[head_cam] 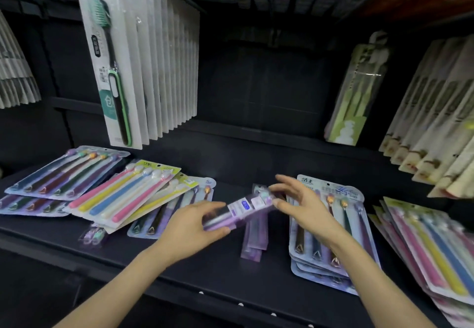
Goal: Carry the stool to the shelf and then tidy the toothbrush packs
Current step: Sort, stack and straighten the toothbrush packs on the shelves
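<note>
A slim purple toothbrush pack (241, 208) is lifted a little above the black shelf (205, 268). My left hand (195, 222) grips its near end, thumb under, fingers over. My right hand (300, 202) touches its far end with spread fingers. Below it lie more slim purple packs (254, 240). Loose multi-brush packs lie fanned at the left: purple-backed ones (64, 173) and a yellow-backed one (123, 194). A neat stack of blue-backed packs (323, 245) sits under my right wrist. No stool is in view.
Another pile of colourful packs (431, 248) lies at the far right. Single-brush packs hang in rows above the shelf at upper left (143, 66) and right (431, 127), with a green pack (356, 91) between. A tiny pack (93, 235) sits near the shelf's front edge.
</note>
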### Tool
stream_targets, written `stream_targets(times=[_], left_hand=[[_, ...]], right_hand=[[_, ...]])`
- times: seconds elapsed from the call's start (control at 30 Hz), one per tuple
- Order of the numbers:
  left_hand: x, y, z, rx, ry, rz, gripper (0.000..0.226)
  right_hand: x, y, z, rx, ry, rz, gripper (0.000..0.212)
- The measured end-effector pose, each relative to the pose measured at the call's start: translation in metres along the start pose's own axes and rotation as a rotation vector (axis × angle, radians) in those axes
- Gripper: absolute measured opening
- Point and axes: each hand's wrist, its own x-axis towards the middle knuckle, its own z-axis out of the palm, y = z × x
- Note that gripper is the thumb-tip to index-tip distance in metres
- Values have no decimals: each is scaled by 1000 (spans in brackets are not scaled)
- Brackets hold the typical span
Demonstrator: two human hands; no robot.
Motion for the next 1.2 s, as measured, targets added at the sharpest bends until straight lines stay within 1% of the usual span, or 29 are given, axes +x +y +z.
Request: stream_targets(times=[0.07, 0.1, 0.17, 0.23, 0.3, 0.37, 0.47, 0.57, 0.63, 0.73, 0.8, 0.87, 0.9, 0.97, 1.0, 1.03, 1.1, 1.2], left_hand=[[14, 16, 10, 29, 152, -65, 50], [21, 25, 17, 40, 199, -92, 47], [37, 41, 33, 77, 230, -119, 46], [53, 55, 51, 131, 203, -177, 45], [66, 67, 67, 189, 171, -261, 40], [76, 76, 80, 298, 136, -322, 38], [82, 83, 95, 429, 84, -376, 35], [82, 83, 101, 498, 44, -388, 33], [82, 82, 101, 513, 11, -383, 38], [81, 79, 95, 447, -24, -378, 54], [74, 72, 85, 388, 12, -356, 59], [58, 56, 67, 367, 105, -303, 59], [47, 43, 55, 375, 178, -263, 57], [24, 7, 31, 440, 300, -188, 55], [12, -16, 17, 486, 336, -194, 52], [1, -37, 3, 516, 349, -238, 50], [-17, -80, -25, 557, 350, -335, 55], [-27, -132, -62, 579, 295, -445, 63]], right_hand=[[8, 11, -6, -370, 166, -14, 54], [7, 16, -10, -545, 243, -15, 53], [0, 30, -16, -780, 303, 37, 52], [-11, 43, -21, -890, 281, 114, 54], [-20, 55, -27, -926, 239, 187, 50], [-26, 64, -34, -950, 201, 235, 48], [-32, 73, -38, -900, 202, 241, 45], [-34, 77, -38, -882, 210, 220, 44], [-35, 78, -39, -870, 221, 208, 44], [-34, 75, -38, -894, 237, 203, 42], [-34, 68, -31, -831, 339, 119, 40], [-35, 52, -14, -650, 464, -28, 39], [-35, 39, -1, -534, 464, -79, 39], [-34, 12, 34, -326, 355, -123, 36], [-31, 4, 55, -253, 279, -117, 33], [-26, -3, 76, -194, 194, -91, 29], [-10, -11, 118, -80, 56, -3, 32], [19, -22, 166, 81, -69, 161, 35]])
